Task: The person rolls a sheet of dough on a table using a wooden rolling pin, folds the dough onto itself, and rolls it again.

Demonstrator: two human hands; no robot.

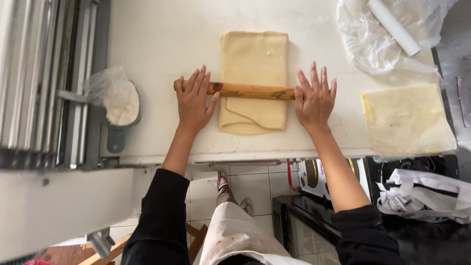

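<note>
two hands, one rolling pin, two dough slabs

a white worktop carries everything. a folded slab of pale dough lies at its middle. to the left, near the edge, sits a scoop of flour lined with clear plastic. at the right near corner lies a flat wrapped dough sheet; far right, crumpled clear plastic.
</note>
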